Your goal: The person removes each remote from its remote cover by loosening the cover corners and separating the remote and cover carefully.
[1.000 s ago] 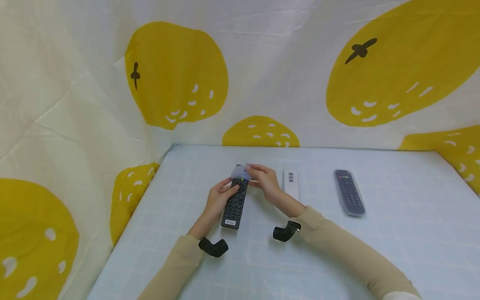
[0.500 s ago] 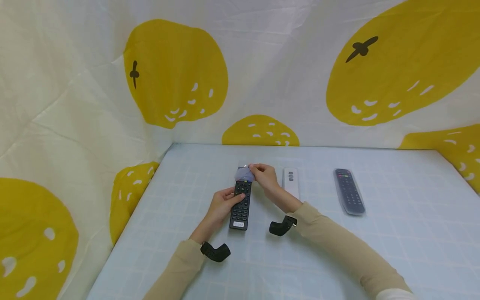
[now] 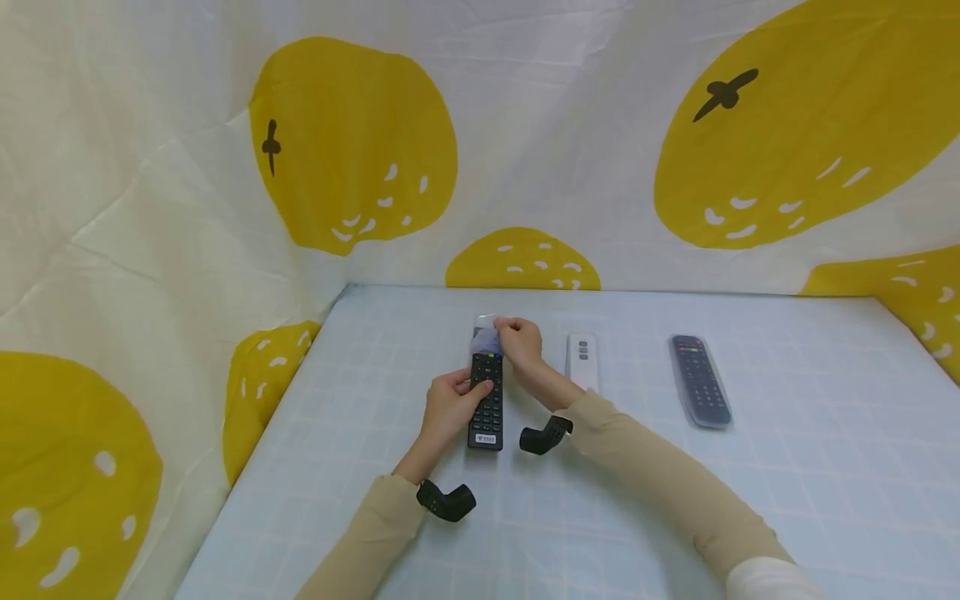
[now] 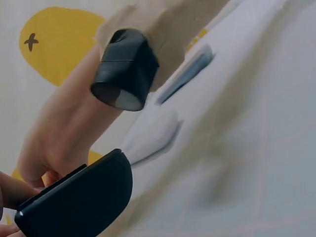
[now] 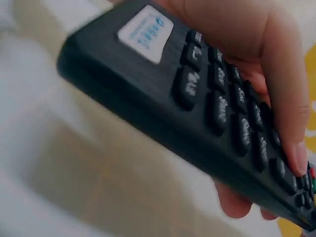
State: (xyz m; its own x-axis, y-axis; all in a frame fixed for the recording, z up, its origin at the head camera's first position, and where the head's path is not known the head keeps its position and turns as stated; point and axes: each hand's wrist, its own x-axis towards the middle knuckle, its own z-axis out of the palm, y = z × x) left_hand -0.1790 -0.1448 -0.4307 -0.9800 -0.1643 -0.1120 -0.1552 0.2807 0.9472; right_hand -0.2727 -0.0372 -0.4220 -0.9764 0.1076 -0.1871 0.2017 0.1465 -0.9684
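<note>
A black remote control (image 3: 487, 408) with rows of buttons and a white label at its near end is gripped by my left hand (image 3: 447, 404), thumb across the buttons. Bunched translucent plastic film (image 3: 486, 339) covers the remote's far end and extends a little past it. At the film's right edge, my right hand (image 3: 522, 343) pinches it between thumb and fingers. From the right wrist, the remote's label end (image 5: 148, 89) looms close, with the left hand (image 5: 286, 94) around its sides. The left wrist view shows the remote's dark end (image 4: 79, 197) in front of the right hand (image 4: 59, 143).
To the right of my right hand lies a white remote (image 3: 582, 362), partly behind the forearm. Farther right is a dark remote in a clear cover (image 3: 700, 381). A pale checked cloth (image 3: 810, 467) covers the table, and a fruit-print curtain (image 3: 555, 142) hangs behind.
The black remote has shifted right and turned from slanted to nearly straight, pointing away from me. The right hand moved slightly away from me and left, with the film now stretched past the remote's far end.
</note>
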